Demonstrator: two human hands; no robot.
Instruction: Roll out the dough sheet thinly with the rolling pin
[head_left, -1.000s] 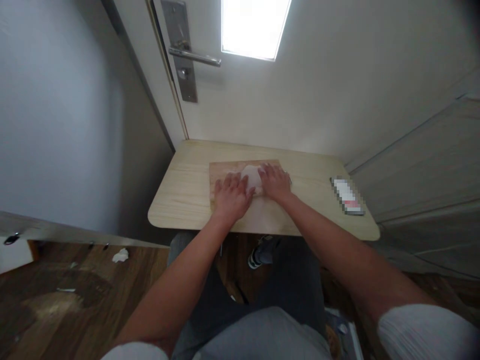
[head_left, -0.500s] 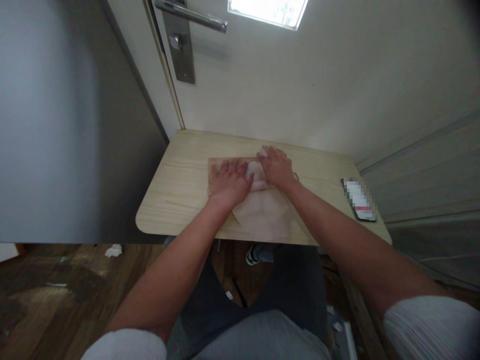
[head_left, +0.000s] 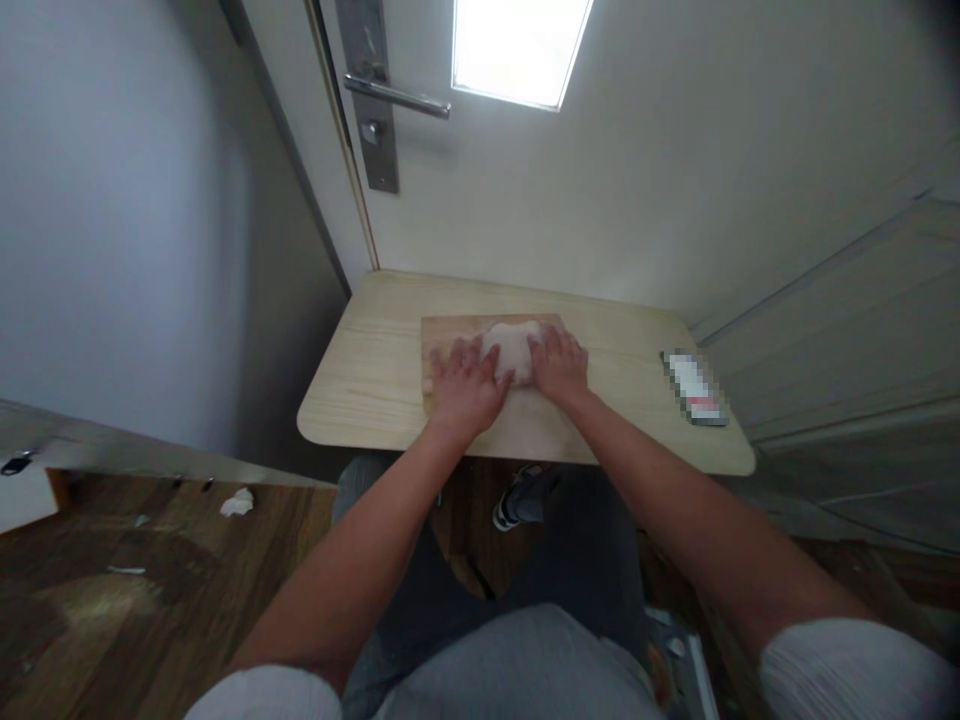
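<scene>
On the table lies a wooden board [head_left: 457, 326], with a pale, soft-looking lump like dough [head_left: 514, 350] on it. My left hand [head_left: 469, 385] rests flat at the left of the lump, fingers spread over the board and thumb against the pale edge. On the other side, my right hand [head_left: 559, 362] lies with fingers stretched forward, its thumb touching the lump. Neither hand is wrapped round anything. A pale sheet-like area [head_left: 536, 425] shows in front of the lump between my wrists; I cannot tell what it is.
A phone [head_left: 694, 388] lies at the right end of the light wooden table [head_left: 360, 370]. Behind the table stands a white door with a metal handle [head_left: 397, 97]. A grey panel [head_left: 135, 250] rises on the left. Crumpled white paper [head_left: 238, 502] is on the floor.
My right hand has come back from the board's far edge to the lump's right side. The lump shows more fully between my hands. The view has tilted up slightly.
</scene>
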